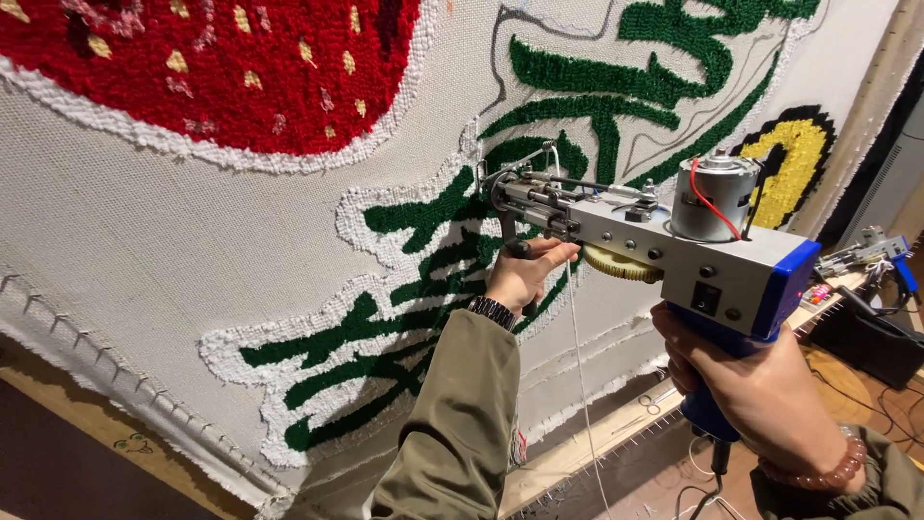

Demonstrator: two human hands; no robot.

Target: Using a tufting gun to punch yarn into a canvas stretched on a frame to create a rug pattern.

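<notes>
- Tufting gun, grey metal body with blue plastic rear and grip (pixel 674 246): held up against the stretched cloth, needle end touching it among the green tufts. Judged fairly heavy and rigid, weight sitting rearward under the silver cylindrical motor (pixel 710 195); exposed yellow gear (pixel 621 263) and needle end best kept clear of fingers.
- Right hand (pixel 756 385): fingers wrapped tight round the blue pistol grip below the body.
- Left hand (pixel 523 274): fingers closed on the black front handle under the barrel, steadying the nose.
- White yarn strand (pixel 580 385): thin, limp, hanging from the gun.
- Beige backing cloth on wooden frame (pixel 192 250): taut, bearing red, green, white and yellow pile.
</notes>
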